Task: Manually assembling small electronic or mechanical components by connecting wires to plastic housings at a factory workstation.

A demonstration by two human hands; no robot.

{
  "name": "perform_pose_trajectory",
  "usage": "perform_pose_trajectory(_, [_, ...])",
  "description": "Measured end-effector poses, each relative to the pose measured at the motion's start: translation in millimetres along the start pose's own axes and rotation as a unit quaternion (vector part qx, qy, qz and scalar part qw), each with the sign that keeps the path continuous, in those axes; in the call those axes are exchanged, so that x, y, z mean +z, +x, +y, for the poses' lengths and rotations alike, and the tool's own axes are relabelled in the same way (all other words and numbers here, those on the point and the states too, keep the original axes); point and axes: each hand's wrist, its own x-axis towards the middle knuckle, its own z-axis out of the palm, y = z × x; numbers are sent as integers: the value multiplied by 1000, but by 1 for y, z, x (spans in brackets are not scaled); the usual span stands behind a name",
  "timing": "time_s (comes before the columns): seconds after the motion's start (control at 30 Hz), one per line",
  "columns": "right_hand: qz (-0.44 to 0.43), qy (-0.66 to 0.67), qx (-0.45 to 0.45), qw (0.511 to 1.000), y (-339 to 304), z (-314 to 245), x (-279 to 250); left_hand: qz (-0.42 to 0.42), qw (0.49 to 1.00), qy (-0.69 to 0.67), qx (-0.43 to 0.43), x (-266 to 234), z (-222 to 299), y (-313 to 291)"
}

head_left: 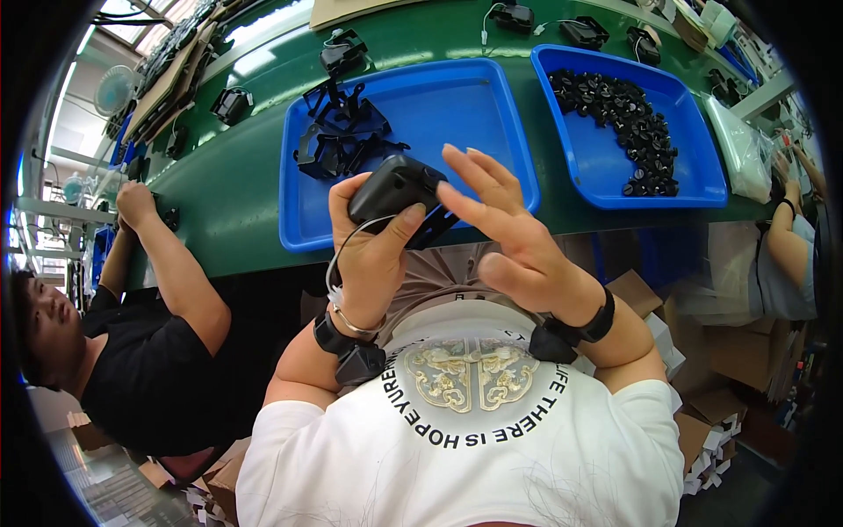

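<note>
Nearest is my white shirt (457, 479), with printed lettering and an ornate gold-and-grey emblem on the chest. Each of my wrists wears a black strap with a dark module; my left also has a thin metal bracelet (351, 325).

Just beyond the shirt, in front of my chest, my left hand (362, 268) is closed around a black, rounded casing (392, 187), thumb on the near side and fingers behind. The casing is tilted, above the near edge of a blue tray. A pale cable (337, 249) runs from it in a curve down beside my left wrist. A black slotted piece (432, 228) shows under the casing's right side. My right hand (520, 235) is loosely spread and grips nothing; its fingertips are at the casing's right end, and I cannot tell whether they touch it.

Beyond my hands, on a green table (219, 180), lies the left blue tray (448, 101), with a tangle of black brackets (351, 145) in its left part. Just right of it, the right blue tray (590, 162) holds many small black parts (648, 145). A clear plastic bag (739, 151) lies beside that.

Toward the table's far side, several black units with white cables stand apart, one (342, 51) just behind the left tray. A co-worker in black (154, 373) sits at my left; another person's arm (790, 241) shows at far right.
</note>
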Motion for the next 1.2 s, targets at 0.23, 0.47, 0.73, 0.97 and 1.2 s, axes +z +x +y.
perform_pose_trajectory(0.23, [-11,5,-18,1000,-6,-10,0,-3,999,52,13,-5,-6,-2])
perform_pose_trajectory(0.47, [35,-23,20,999,-2,-9,0,19,998,43,34,-2,-6,-4])
perform_pose_trajectory(0.73, [80,-34,-19,996,2,-19,-6,-26,994,108,-10,-4,-8,-4])
perform_pose_trajectory(0.97, [90,-35,59,994,-8,1,-14,-28,995,17,-90,6,1,-4])
perform_pose_trajectory(1.2, [89,-32,62,994,-14,-4,24,-15,978,197,63,4,-12,-6])
